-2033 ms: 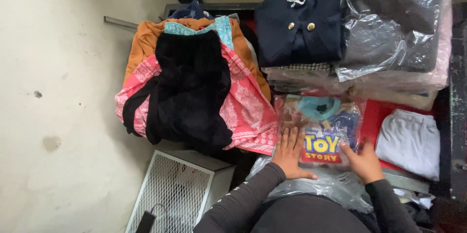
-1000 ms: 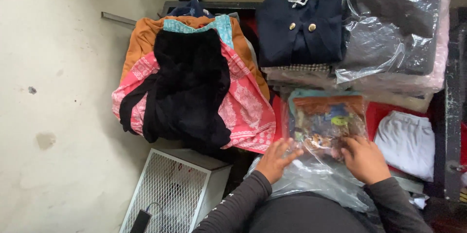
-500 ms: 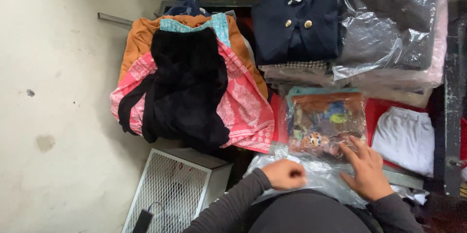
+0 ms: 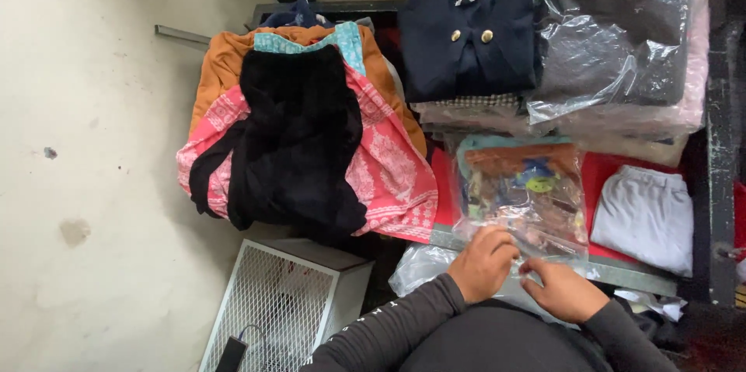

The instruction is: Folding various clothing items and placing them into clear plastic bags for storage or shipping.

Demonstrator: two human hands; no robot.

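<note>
Overhead, I log the pale wall (image 4: 93, 147) filling the left of the view, with a heap of loose garments (image 4: 303, 131) against it: a black velvety piece draped over pink patterned cloth and an orange layer. To the right sits a stack of folded clothing, topped by a navy jacket with gold buttons (image 4: 466, 34) and, just beside it, a dark garment in a clear plastic bag (image 4: 622, 30). Below the heap stands a white wire-mesh box (image 4: 280, 302). A folded white garment (image 4: 645, 217) lies on the red surface (image 4: 602, 174) at right. Between the heap and that white piece lies a clear plastic packet of colourful printed children's clothing (image 4: 521, 189), flat on the red surface. My left hand (image 4: 483, 263) and right hand (image 4: 561, 288) are close together at the packet's near edge, fingers curled and pinching the loose plastic there. Both sleeves are dark grey.
</note>
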